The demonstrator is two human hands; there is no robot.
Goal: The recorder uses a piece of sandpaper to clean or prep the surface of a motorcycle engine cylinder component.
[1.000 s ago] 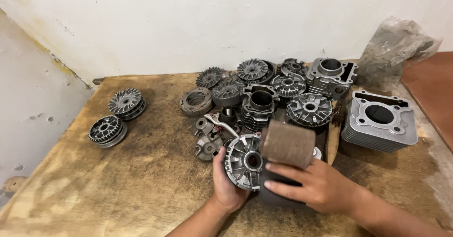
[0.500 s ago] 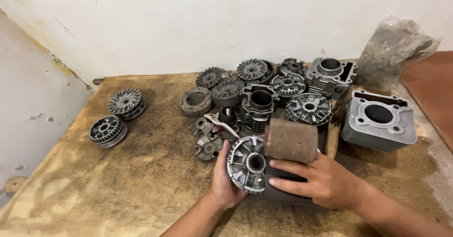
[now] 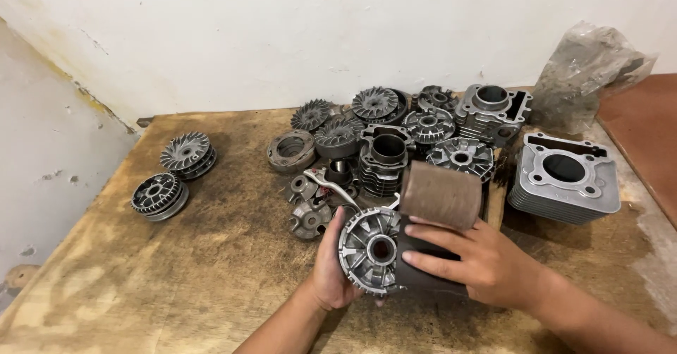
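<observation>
1. Worn wooden counter (image 3: 176, 269) met a white wall; we worked at its near edge.
2. Our left hand (image 3: 331, 269) wrapped its fingers around a finned metal pulley (image 3: 370, 249); our right hand (image 3: 479, 262) pressed a dark block (image 3: 430, 269) beside it, under a brown roll (image 3: 441, 197).
3. Piled engine parts (image 3: 395, 142) crowded behind; one cylinder block (image 3: 564, 178) sat right.
4. Two finned discs (image 3: 173, 174) lay apart left, with open room around them.

My left hand (image 3: 331, 273) comes up from six o'clock, forearm angled toward one o'clock, palm facing right, thumb raised, fingers curled in a grip. My right hand (image 3: 486, 262) enters from four o'clock, palm down, fingers spread flat and pointing toward nine o'clock, wrist straight.
</observation>
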